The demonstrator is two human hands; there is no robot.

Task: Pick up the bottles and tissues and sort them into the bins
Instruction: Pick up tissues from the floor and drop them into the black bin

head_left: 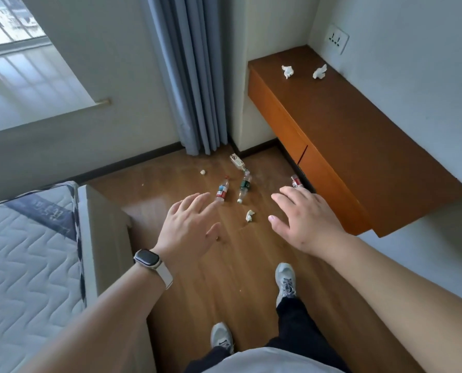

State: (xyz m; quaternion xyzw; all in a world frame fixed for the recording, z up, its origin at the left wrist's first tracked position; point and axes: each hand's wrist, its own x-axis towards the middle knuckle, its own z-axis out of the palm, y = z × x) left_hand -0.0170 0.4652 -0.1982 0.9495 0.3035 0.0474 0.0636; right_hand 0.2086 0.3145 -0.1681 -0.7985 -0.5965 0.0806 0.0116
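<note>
Four bottles and four crumpled tissues appear in my remote view. From the left:

- a bare mattress;
- my left grip, watch on the wrist, held above the floor with fingers spread and holding nothing;
- a small tissue ball near the curtain;
- a red-labelled bottle lying on the floor;
- a flat clear bottle by the wall corner, its neck close to a green-labelled bottle that lies beside the red-labelled one;
- a floor tissue, seen between my two grips;
- my right grip, likewise spread and holding nothing;
- a fourth bottle, partly hidden behind that grip, at the foot of the surface;
- the orange-brown surface on the wall, carrying a left tissue and a right tissue, apart, near its far end.
</note>
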